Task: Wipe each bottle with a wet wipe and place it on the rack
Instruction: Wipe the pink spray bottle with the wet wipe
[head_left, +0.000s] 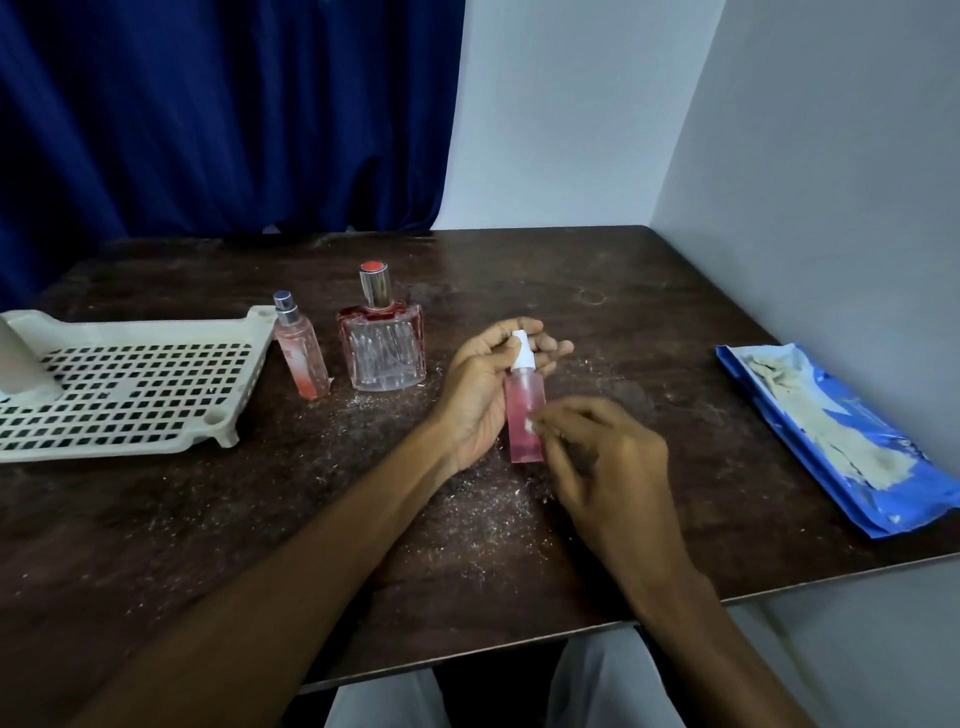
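Dark wooden table (649, 322) fills the corner, its top scuffed and strewn with pale crumbs and dust, thickest near the middle. Blue curtain (218, 114) hangs behind it on the left; plain grey-white wall (831, 156) behind and to the right.

White plastic rack (140, 379) lies at the table's left side, a flat perforated tray with a raised rim. One pale, blurred object (21, 358) stands on its far left end, cut off by the picture edge; cannot tell what it is.

Blue wet-wipe packet (852, 441) lies at the right edge, opened, with crumpled greyish wipes showing on top.

Wide clear glass bottle (382, 348) with red trim and a silver, red-topped cap stands upright just right of the rack. Slim pink bottle (301, 353) with a silver sprayer stands between it and the rack, close to both.

Left hand (483, 384) lies palm up over the table centre, fingers curled loosely round the neck and white pump of a pink spray bottle (525, 415), which lies along the palm, base toward the person.

Right hand (608, 457) is just beside it, fingertips pinched on a small white scrap (531, 425) pressed against the bottle's lower body. Likely a wipe, but too small to be sure.
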